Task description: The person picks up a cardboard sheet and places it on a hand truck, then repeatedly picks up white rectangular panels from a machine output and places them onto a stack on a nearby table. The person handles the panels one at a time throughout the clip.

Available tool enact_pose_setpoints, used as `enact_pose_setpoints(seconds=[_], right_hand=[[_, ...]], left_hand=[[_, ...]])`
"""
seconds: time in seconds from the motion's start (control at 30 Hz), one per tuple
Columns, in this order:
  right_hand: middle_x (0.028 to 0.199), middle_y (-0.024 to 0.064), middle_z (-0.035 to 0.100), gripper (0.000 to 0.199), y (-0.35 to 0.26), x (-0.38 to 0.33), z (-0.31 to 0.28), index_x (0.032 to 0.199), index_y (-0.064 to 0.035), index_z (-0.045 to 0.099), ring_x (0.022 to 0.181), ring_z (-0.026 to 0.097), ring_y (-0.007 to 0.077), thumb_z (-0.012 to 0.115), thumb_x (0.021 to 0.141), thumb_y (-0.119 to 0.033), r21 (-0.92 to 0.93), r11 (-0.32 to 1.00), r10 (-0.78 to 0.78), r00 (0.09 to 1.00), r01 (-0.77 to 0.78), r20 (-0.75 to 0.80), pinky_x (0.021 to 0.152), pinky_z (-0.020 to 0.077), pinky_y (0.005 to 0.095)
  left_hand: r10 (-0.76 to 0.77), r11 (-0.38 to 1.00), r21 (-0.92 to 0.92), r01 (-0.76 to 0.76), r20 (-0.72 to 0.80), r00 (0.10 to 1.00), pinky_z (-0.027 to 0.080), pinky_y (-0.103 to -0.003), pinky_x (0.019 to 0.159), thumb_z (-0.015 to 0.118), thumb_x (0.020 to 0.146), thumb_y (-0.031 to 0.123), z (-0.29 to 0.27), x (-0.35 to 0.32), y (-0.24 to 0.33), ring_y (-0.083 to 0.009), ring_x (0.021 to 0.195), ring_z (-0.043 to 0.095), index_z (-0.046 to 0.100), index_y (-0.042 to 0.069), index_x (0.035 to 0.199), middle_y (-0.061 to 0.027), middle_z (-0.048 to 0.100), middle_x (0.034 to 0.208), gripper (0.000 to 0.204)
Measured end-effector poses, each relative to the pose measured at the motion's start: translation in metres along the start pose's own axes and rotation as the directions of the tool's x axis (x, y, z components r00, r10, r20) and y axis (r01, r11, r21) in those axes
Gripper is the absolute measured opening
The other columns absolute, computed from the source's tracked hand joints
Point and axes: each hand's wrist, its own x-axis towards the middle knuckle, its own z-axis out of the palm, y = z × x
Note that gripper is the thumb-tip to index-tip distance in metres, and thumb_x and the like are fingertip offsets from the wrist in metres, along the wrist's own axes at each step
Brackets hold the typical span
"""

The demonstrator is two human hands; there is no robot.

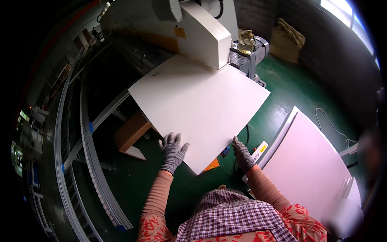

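A large white flat panel [201, 97] lies tilted across the middle of the view, its far part under the white housing of a machine [205, 34]. My left hand [173, 152], in a grey striped knit glove, rests on the panel's near left edge with its fingers spread over the top. At the panel's right edge, close to the near corner, my right hand [242, 154] in a matching glove grips the rim. Part of its fingers is hidden from view.
White panels [302, 161] lie stacked at my right. Metal rails [86, 149] curve along the left, with a brown box-like piece [133, 131] beside them. A motor [252, 56] with a jar of yellowish liquid [246, 42] and a sack [285, 42] stand at the back right.
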Motion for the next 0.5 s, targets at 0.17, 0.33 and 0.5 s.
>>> enact_pose_setpoints(seconds=[0.17,0.33,0.5], right_hand=[[0.105,0.0270,0.051,0.077,0.054,-0.002,-0.011,0.132,-0.0037,0.033,0.098,0.051,0.0395,0.057,0.059,0.006,-0.403,0.871,-0.272,0.959,0.280,0.080,0.087,0.0417,0.0393],[0.093,0.0232,0.057,0.075,0.101,-0.020,-0.027,0.129,0.0001,0.035,0.084,0.057,0.0368,0.069,0.063,-0.006,0.561,0.828,0.057,0.994,0.005,-0.093,0.077,0.0473,0.0382],[0.095,0.0155,0.060,0.060,0.075,-0.090,-0.102,0.123,0.0006,0.040,0.081,0.059,0.0258,0.067,0.072,-0.014,0.501,0.864,0.182,0.961,-0.054,-0.210,0.073,0.0513,0.0315]], left_hand=[[-0.105,0.994,0.023,0.103,0.146,0.984,0.010,-0.052,0.105,0.043,0.084,0.053,-0.001,0.061,-0.042,-0.0266,0.129,0.025,0.038,0.016,0.131,-0.0113,0.032,0.138,0.060],[-0.233,0.970,0.100,0.220,0.158,0.960,0.012,-0.051,0.105,0.039,0.084,0.057,-0.001,0.111,-0.096,-0.0277,0.130,0.024,0.035,0.016,0.133,-0.0125,0.029,0.140,0.065],[-0.247,0.966,0.108,0.236,0.110,0.963,0.017,-0.039,0.107,0.039,0.081,0.062,0.040,0.188,-0.117,-0.0303,0.131,0.022,0.028,0.005,0.135,-0.0163,0.026,0.141,0.079]])
